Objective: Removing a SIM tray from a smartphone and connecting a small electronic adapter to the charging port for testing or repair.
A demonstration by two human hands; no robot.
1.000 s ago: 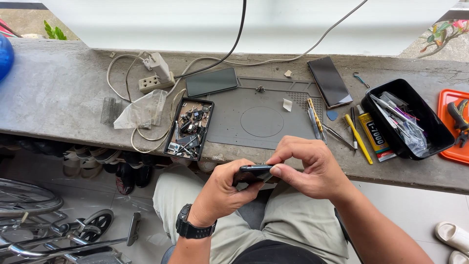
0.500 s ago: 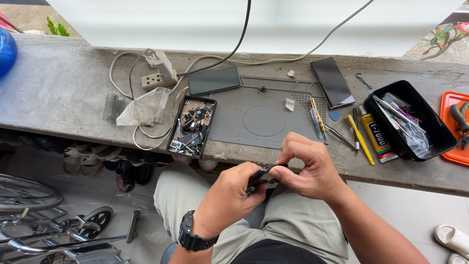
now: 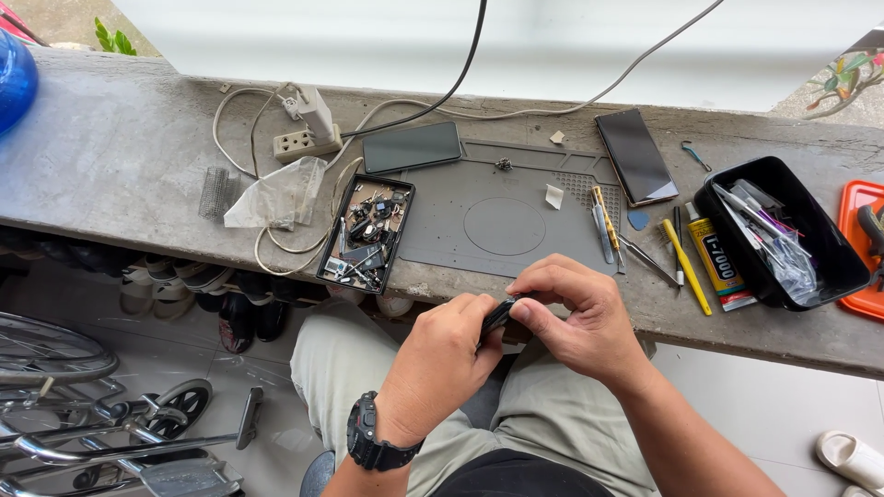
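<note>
Both hands, left hand [image 3: 442, 359] and right hand [image 3: 575, 317], grip the phone [image 3: 497, 316]; now turned edge-on (earlier flatter).

A rough grey concrete tabletop [image 3: 110, 175] runs across the view, lit by bright daylight from the pale, washed-out ground beyond its far edge. Green leaves [image 3: 112, 39] show at the top left — a painted bird figure [image 3: 843, 78] at the top right. Below, the floor [image 3: 773, 414] is pale glossy tile. Shoes [image 3: 198, 294] line up under the ledge, and a wheelchair [image 3: 101, 414] stands at the lower left.
</note>
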